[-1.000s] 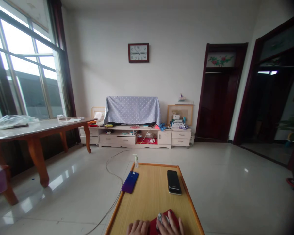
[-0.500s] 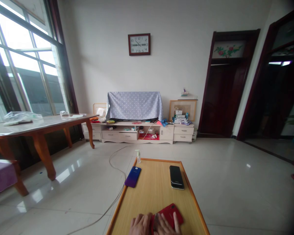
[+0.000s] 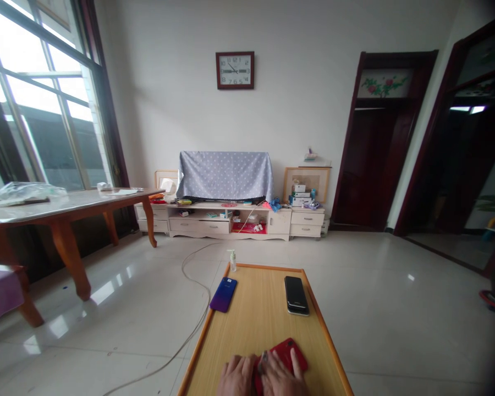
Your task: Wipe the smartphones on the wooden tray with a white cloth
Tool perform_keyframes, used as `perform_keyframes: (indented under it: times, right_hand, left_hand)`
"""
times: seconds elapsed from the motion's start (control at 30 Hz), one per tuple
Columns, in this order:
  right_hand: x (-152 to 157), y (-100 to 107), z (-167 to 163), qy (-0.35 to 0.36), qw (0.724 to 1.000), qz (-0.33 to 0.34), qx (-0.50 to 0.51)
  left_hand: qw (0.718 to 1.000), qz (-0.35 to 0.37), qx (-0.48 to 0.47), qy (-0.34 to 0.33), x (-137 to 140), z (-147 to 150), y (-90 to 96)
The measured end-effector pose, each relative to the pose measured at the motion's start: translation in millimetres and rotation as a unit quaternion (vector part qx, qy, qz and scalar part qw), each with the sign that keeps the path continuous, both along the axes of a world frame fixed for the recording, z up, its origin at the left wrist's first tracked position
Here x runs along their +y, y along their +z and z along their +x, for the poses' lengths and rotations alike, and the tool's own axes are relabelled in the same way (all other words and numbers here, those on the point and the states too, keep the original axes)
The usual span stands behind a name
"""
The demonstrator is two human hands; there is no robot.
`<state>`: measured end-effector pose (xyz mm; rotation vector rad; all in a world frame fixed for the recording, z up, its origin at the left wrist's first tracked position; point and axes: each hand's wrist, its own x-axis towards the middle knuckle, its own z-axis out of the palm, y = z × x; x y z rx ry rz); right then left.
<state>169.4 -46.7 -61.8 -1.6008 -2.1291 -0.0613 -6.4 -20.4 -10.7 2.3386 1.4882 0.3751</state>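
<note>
A red smartphone (image 3: 291, 352) lies aslant, back side up, near the close end of the wooden table (image 3: 256, 319). My left hand (image 3: 236, 377) is closed at its lower left end, fingers curled and holding it. Across the phone's back lies my right hand (image 3: 278, 377), fingers pressed down, with one finger reaching along the right part. Under its fingertips shows a small greyish thing (image 3: 264, 356), perhaps a cloth, too little visible to name. The hands cover the near part of the phone.
A blue-purple phone (image 3: 223, 294) lies at the table's left edge, black phones (image 3: 296, 296) stacked at the right. A pump bottle (image 3: 232, 260) stands at the far left corner. A cable (image 3: 196, 275) runs over the floor. Further off are a TV cabinet (image 3: 280, 224) and a larger table (image 3: 78, 204).
My right hand has shifted slightly on the red phone, the greyish thing moving a little with its fingers. My left hand stays at the phone's end. The view has tilted slightly.
</note>
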Motion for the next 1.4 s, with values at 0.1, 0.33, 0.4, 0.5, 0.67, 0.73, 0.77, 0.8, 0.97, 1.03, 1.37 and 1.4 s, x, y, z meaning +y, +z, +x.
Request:
perform_keyframes:
  times: [0.1, 0.33, 0.4, 0.5, 0.67, 0.73, 0.77, 0.8, 0.97, 1.03, 1.37, 1.4]
  right_hand:
    - [2.6, 27.4, 30.0, -0.075, 0.996, -0.043, 0.0]
    - [3.2, 31.8, 38.8, -0.095, 0.992, -0.083, -0.01]
    - [2.2, 30.2, 38.5, -0.097, 0.992, -0.082, -0.007]
    - [2.1, 31.3, 39.8, -0.107, 0.991, -0.075, 0.0]
    - [3.9, 24.5, 23.6, -0.122, 0.99, -0.074, 0.007]
    - [2.2, 18.2, 9.1, -0.077, 0.995, -0.067, 0.011]
    - [0.6, 16.0, 2.1, -0.046, 0.997, -0.066, 0.013]
    - [-1.4, 15.0, -3.7, -0.016, 0.997, -0.068, 0.015]
    - [-8.4, 36.7, 1.1, -0.012, 0.996, -0.089, 0.025]
    - [-6.4, 50.8, 13.0, -0.088, 0.992, -0.092, 0.015]
    - [-24.5, 54.1, -28.0, 0.0, 0.991, -0.133, 0.003]
    - [-25.4, 53.3, -26.5, -0.002, 0.991, -0.135, 0.002]
  left_hand:
    - [1.0, 0.01, 0.005, 0.001, -1.0, 1.2, -0.9]
    - [1.0, 0.008, -0.009, -0.005, 0.7, -2.5, -3.7]
    - [1.0, 0.007, -0.027, -0.006, 0.5, -4.4, -2.7]
    - [1.0, 0.009, -0.027, 0.0, -0.7, -3.9, -1.2]
    - [0.999, 0.031, -0.013, 0.017, -1.6, 0.6, -4.7]
    - [0.999, 0.03, -0.018, 0.017, -1.1, 0.5, -6.3]
    - [0.999, 0.027, -0.021, 0.017, -1.2, -0.1, -6.0]
    - [0.999, 0.023, -0.024, 0.017, -1.7, -0.7, -4.7]
    - [0.999, 0.018, -0.02, 0.025, -14.0, -0.4, 18.7]
    - [0.999, 0.017, -0.02, 0.023, -20.5, 1.1, 30.6]
    - [0.998, 0.039, -0.051, 0.024, -25.2, -0.4, 28.5]
    - [0.997, 0.043, -0.052, 0.025, -25.2, -0.5, 28.1]
